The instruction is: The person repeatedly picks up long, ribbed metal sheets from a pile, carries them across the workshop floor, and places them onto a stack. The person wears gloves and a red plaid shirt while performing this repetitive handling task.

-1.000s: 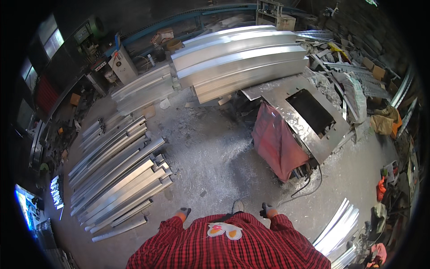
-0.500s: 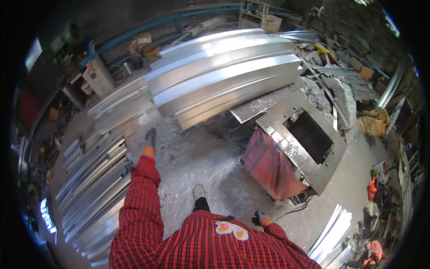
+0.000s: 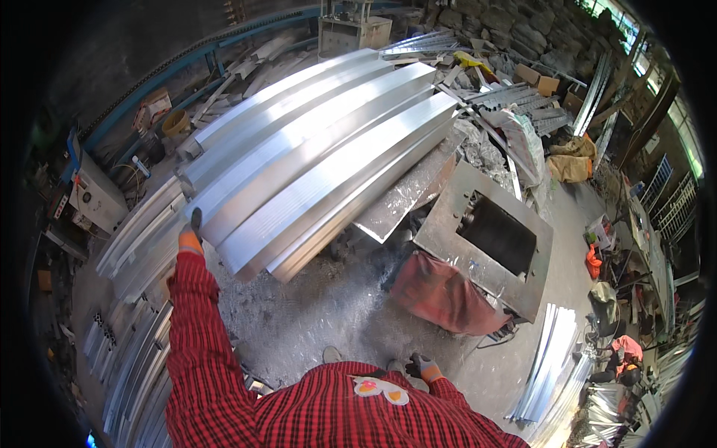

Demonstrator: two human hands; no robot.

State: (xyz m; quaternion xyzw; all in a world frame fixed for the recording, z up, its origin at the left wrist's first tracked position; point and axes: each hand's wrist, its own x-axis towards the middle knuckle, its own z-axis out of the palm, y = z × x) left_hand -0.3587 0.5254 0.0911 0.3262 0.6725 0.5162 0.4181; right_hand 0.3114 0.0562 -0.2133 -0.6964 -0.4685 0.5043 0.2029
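Observation:
A big stack of long silvery aluminium profiles [image 3: 314,164] lies slanted across the middle of the view. My left hand [image 3: 192,230], in a dark glove with an orange cuff, is stretched out on a red plaid sleeve and rests against the near left end of that stack. Whether its fingers grip a profile is too small to tell. My right hand [image 3: 426,367], in the same kind of glove, hangs close to my body above the floor, fingers curled, with nothing in it.
A steel machine table with a square opening [image 3: 523,284] stands to the right, with a red cloth [image 3: 441,295] draped on its front. More profiles lie on the floor at left [image 3: 131,366] and lower right [image 3: 553,366]. Another person [image 3: 626,349] crouches far right. Metal shavings cover the floor.
I have come closer to the big stack. My left arm has reached further forward, and its hand now meets the end of the profiles. The right hand stays low by my body.

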